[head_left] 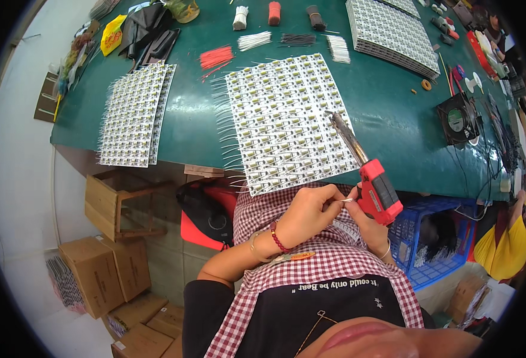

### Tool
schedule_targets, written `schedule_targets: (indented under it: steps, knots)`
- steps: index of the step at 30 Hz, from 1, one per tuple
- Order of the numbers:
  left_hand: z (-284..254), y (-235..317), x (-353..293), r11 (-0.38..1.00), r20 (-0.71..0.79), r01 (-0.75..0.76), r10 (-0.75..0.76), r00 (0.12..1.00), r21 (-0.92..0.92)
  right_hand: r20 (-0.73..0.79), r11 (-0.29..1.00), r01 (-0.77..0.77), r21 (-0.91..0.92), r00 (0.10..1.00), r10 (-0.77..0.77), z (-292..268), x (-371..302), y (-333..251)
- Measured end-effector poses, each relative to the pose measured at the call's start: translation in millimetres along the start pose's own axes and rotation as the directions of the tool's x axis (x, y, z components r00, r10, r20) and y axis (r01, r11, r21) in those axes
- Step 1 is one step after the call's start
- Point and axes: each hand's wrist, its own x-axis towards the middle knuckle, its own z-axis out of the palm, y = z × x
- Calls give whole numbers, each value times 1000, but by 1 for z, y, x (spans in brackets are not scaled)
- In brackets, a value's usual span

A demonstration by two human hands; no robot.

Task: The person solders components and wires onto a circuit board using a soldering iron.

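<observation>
My right hand [371,227] grips a red and black soldering iron [377,190] by its handle; its metal tip [337,122] lies over the right part of a large white panel of small circuit boards [284,119] on the green table [197,113]. My left hand [308,212], with a red bead bracelet, pinches a thin pale wire [347,200] close to the iron's handle, just off the table's near edge and above my checked apron.
A second white panel [133,113] lies at the left, a stack of panels [388,33] at the back right. Bundles of red, white and black wires [216,56] sit behind. A small black fan [457,119] stands right. Wooden stool, cardboard boxes, blue basket [430,238] below.
</observation>
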Motion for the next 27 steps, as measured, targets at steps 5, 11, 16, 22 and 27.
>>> schedule_targets:
  steps: [5, 11, 16, 22, 27]
  knots:
    - [-1, 3, 2, 1000, -34, -2, 2, 999, 22, -27, 998, -1, -62, 1000, -1, 2, 3, 0]
    - [0, -9, 12, 991, -37, -39, 44, 998, 126, -67, 1000, -17, -6, 998, 16, -3, 8, 9]
    - [0, -9, 20, 983, -26, -134, 138, 990, 127, -124, 975, -111, 195, 983, 137, -7, 12, 8]
    - [-2, -6, 30, 982, -36, -135, 140, 989, 131, -58, 967, -93, 239, 992, 110, -13, 24, 8]
    - [-1, -8, 33, 989, -66, -87, 96, 993, 121, -72, 993, -115, 9, 991, 116, -10, 26, 4]
